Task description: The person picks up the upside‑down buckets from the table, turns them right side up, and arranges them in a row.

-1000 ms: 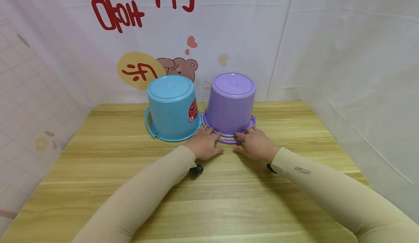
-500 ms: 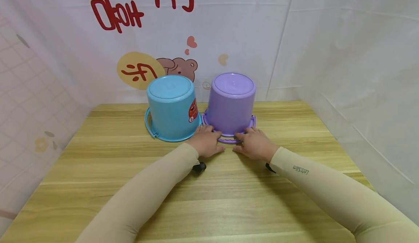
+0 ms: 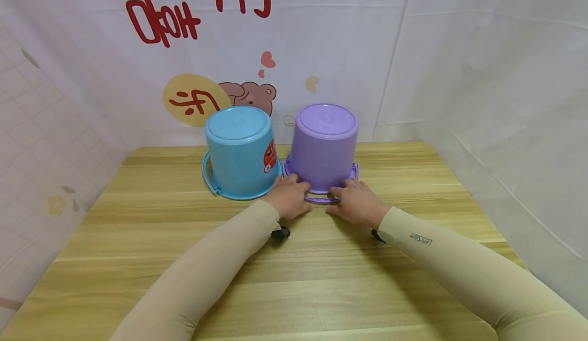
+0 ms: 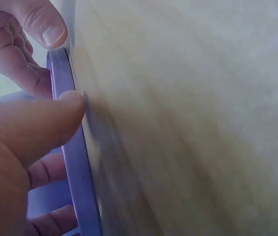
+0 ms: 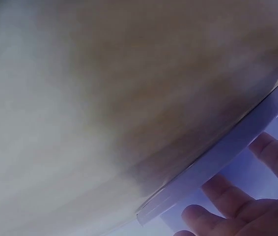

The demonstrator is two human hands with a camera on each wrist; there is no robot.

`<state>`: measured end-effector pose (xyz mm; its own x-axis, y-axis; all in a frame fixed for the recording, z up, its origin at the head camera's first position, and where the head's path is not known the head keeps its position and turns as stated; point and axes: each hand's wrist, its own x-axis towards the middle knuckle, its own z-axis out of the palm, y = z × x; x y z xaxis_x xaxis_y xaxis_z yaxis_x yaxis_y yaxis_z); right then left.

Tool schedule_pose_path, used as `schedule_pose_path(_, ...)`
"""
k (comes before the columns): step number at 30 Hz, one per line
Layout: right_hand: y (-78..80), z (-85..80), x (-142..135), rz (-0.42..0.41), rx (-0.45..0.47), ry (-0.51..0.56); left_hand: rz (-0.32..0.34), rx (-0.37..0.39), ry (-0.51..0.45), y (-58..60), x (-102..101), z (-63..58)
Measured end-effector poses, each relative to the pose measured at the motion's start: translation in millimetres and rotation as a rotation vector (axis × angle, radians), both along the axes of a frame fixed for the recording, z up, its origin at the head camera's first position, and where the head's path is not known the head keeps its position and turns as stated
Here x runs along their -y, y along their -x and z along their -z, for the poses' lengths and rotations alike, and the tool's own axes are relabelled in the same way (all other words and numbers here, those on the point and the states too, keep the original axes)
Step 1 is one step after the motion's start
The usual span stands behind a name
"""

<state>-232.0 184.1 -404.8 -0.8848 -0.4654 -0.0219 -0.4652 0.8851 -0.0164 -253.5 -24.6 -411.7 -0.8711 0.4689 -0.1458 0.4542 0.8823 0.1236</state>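
Note:
A purple bucket [image 3: 325,149] stands upside down at the back of the table, its handle [image 3: 321,200] lying down along the near side. My left hand [image 3: 288,198] rests at the left front of its rim, fingers touching the bucket. In the left wrist view, the left thumb [image 4: 55,118] lies across a purple strip and the fingers [image 4: 55,169] show behind it. My right hand [image 3: 358,202] rests at the right front of the rim. In the right wrist view, its slightly bent fingers [image 5: 227,199] touch the purple edge.
A light-blue bucket [image 3: 242,157] with a red sticker stands upside down to the left, close to the purple one, its handle [image 3: 206,175] out to the side. Behind the wooden table [image 3: 294,290] hangs a printed white curtain [image 3: 340,34]. White sheets also flank both sides.
My left hand has moved slightly to the right and closer to the purple bucket. The right hand stays nearly where it was, and both buckets stand in the same places.

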Motion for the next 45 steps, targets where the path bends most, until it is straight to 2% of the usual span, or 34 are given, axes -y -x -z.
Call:
schedule_pose_path(12,-2.2,3.1,-0.7,-0.050,-0.060,0.015,-0.015,-0.028,-0.040,0.9,-0.1,-0.3)
schedule_pose_path(32,-2.4,2.5,-1.4,-0.036,-0.067,0.046,-0.013,-0.031,-0.060,0.2,-2.2,-2.7)
schedule_pose_path(38,-2.4,1.9,-1.6,-0.021,-0.070,0.069,-0.018,-0.051,-0.070,1.8,-2.3,-1.5)
schedule_pose_path(45,-0.1,3.2,-5.0,-0.056,-0.129,0.139,-0.025,-0.116,-0.105,2.7,-2.9,-1.4)
